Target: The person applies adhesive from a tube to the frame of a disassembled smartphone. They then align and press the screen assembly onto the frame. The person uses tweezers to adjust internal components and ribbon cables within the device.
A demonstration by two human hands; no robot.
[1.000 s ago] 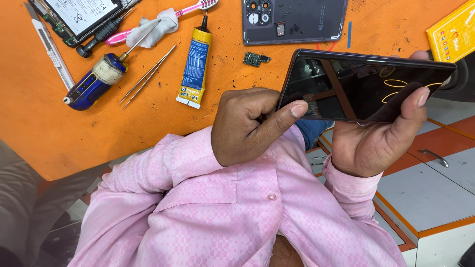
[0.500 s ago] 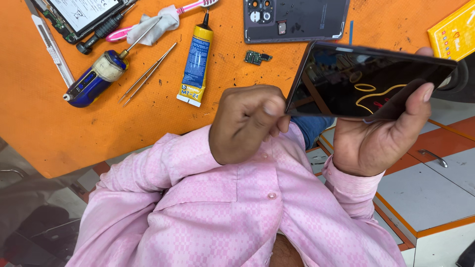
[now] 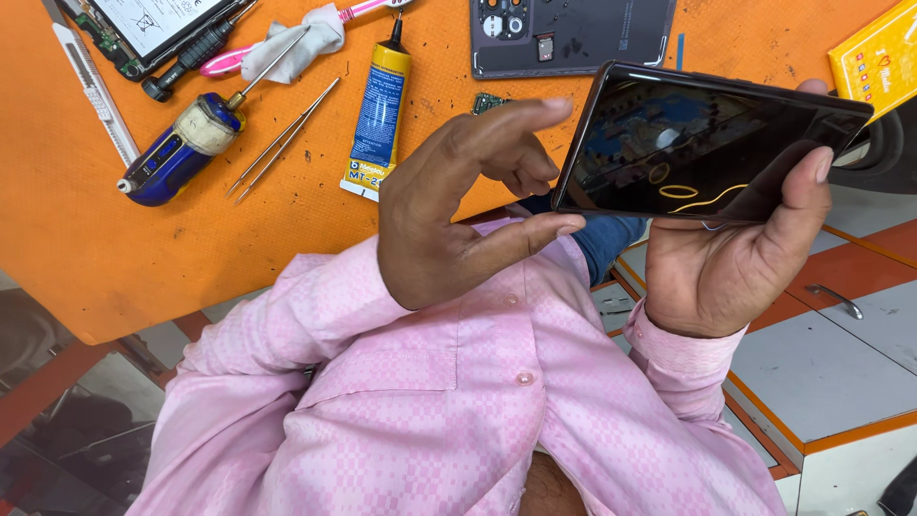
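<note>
My right hand (image 3: 726, 277) holds a black phone (image 3: 707, 143) from below, screen up and tilted, with the fingertips wrapped over its right end. My left hand (image 3: 449, 229) spans the phone's left end, index finger at the upper corner and thumb at the lower corner. The dark glass only reflects the room. Both hands hover over the front edge of the orange table (image 3: 143, 248), above my pink shirt.
On the table lie a yellow glue tube (image 3: 379, 115), tweezers (image 3: 282, 139), a blue screwdriver (image 3: 177, 148), a cloth (image 3: 291, 43), a pink toothbrush (image 3: 224, 62), a phone back cover (image 3: 573, 33), a small circuit part (image 3: 489, 100) and a yellow box (image 3: 879, 57). Grey drawers (image 3: 831, 325) stand at the right.
My left hand has opened from a curled fist into a spread index finger and thumb on the phone's left end. The phone has tilted a little in my right hand.
</note>
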